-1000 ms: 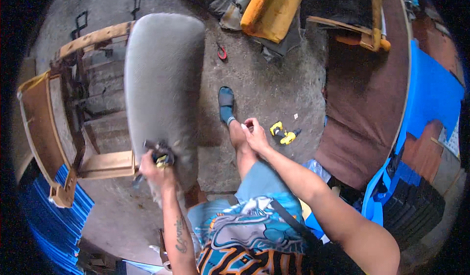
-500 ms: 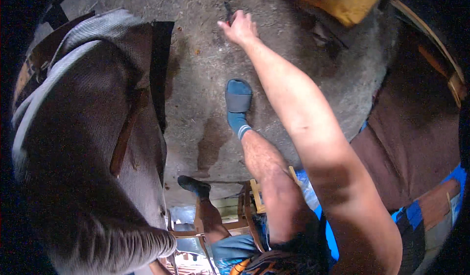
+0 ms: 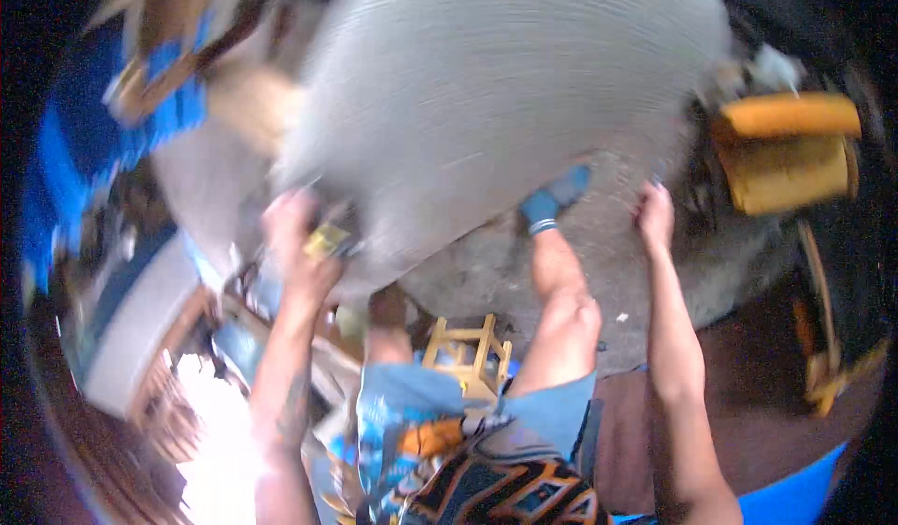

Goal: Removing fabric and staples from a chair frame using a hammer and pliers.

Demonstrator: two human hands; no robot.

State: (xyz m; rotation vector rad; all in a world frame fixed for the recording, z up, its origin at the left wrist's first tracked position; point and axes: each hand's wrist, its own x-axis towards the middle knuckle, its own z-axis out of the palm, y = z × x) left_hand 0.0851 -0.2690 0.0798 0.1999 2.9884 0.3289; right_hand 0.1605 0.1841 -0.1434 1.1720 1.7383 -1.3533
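Note:
My left hand [image 3: 290,221] is smeared by motion beside the near left edge of a large grey fabric-covered piece [image 3: 514,86]. A small yellow-and-dark item [image 3: 327,241] shows at that wrist, too blurred to name. On the right, my right hand [image 3: 657,215] is closed, held over the floor and apart from the grey piece. A thin dark tip [image 3: 658,177] of a small hand tool pokes out of its fingers; the rest is hidden in the fist.
A small wooden stool [image 3: 468,352] stands between my legs. My slippered foot [image 3: 561,193] is on the concrete floor [image 3: 496,268] by the grey piece. A yellow cushioned object [image 3: 790,151] sits at the right. Brown fabric [image 3: 622,441] lies at the lower right, blue material [image 3: 70,188] at the left.
My right hand has come up from the floor, where it was grasping a small dark tool with a red part. The view has swung round, bringing the grey piece ahead and my left hand into sight.

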